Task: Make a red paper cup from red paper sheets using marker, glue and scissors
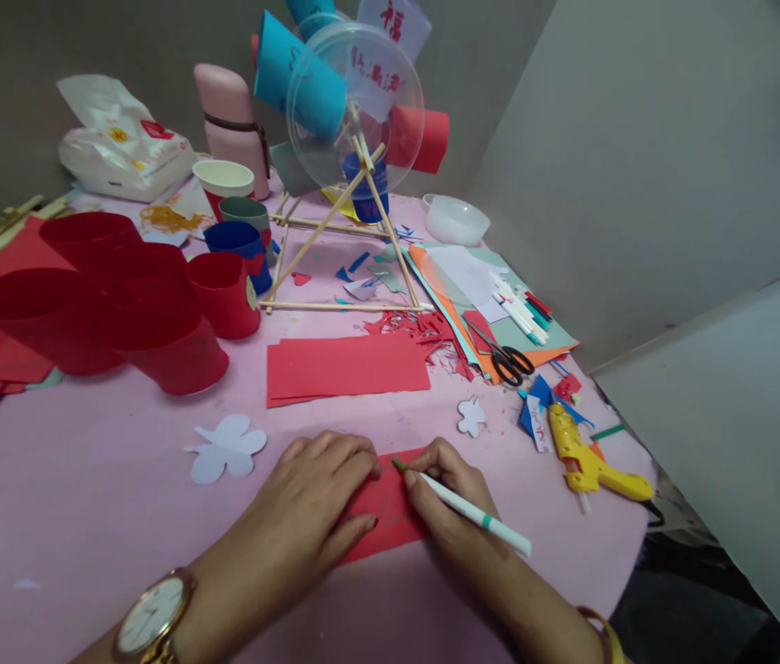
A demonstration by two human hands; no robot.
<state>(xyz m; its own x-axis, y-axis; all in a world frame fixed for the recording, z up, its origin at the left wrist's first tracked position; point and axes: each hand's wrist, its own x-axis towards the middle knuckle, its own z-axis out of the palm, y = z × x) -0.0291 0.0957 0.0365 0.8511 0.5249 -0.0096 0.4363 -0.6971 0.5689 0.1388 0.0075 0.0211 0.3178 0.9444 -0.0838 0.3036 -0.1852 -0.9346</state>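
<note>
A strip of red paper lies on the table in front of me, with faint drawn lines on it. My left hand rests open on its left part, fingers spread and pressing it down. In my right hand is a white felt-tip marker with a green band, its green tip at the paper's upper edge. A white flower-shaped paper cutout lies to the left of my left hand. A smaller white cutout is beyond my right hand. Just past both hands lie stacked red paper strips.
Red paper cups stand at the left. A wooden-stick frame carries a clear plastic wheel with cups at the back. Black-handled scissors, several markers and a yellow glue gun lie at the right, near the table edge.
</note>
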